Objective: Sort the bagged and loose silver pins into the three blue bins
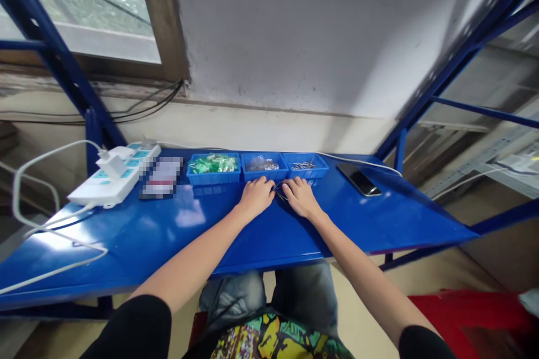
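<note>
Side by side at the middle of the blue table [189, 247], my two hands almost meet just in front of the bins. Several thin, dark metal pieces [279, 193] lie between my fingertips, too small to name surely. My left hand [257, 196] is closed, its fingers curled at the left ends of these pieces. My right hand [300, 197] is closed too, with bent fingers at their right side. What each hand grips is hidden under the fingers. Beyond them is a blue bin of small metal parts [309, 173], next to a bin of clear plastic bags [264, 174].
At the left of the row stands a blue bin [214, 177] of green-and-clear packets. A white power strip [115, 182] with a plugged-in charger and a phone [162, 178] are farther left. Another dark phone [359, 179] lies right. White cables cross the table; blue posts [438, 73] flank it.
</note>
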`<state>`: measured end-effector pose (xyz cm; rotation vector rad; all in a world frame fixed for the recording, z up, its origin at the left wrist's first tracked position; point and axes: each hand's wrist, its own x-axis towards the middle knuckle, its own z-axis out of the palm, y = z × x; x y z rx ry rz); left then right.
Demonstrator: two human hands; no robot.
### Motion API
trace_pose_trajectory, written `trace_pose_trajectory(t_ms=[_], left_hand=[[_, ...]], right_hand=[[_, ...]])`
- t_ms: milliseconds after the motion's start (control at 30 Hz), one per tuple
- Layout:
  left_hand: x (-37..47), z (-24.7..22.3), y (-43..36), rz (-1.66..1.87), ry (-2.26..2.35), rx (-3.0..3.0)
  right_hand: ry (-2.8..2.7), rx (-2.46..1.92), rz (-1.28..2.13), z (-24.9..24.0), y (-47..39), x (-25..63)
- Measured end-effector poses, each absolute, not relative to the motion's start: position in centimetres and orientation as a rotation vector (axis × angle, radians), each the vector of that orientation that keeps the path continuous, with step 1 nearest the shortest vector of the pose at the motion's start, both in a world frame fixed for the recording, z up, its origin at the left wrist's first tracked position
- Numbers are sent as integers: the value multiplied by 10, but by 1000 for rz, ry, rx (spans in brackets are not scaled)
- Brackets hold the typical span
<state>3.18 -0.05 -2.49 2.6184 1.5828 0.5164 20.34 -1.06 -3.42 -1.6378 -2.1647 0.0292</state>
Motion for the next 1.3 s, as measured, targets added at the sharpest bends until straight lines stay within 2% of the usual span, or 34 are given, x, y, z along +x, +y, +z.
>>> trace_pose_trajectory(t_ms=[333,567,800,900,1067,1133,1300], left_hand=[[28,-26,-10,602,1728,2515],[-2,-30,-6,692,1451,2566],[-14,-27,2,845,1437,2280],[-13,-24,1,848,1446,2243],[2,-22,-1,614,1558,2411],[7,-22,-4,564,1568,2471],[4,-24,-12,524,1560,2455]], right_hand=[[-2205,-1499,12,-35,-15,192],[-2284,-1229,56,-30,-13,185],[-2364,-953,-143,-12,14,171],[-2159,-1009,-246,4,32,190],[-1686,-1348,-492,14,40,228],[-1733,-1354,-411,9,31,226],[-2147,-1110,81,-5,1,188]])
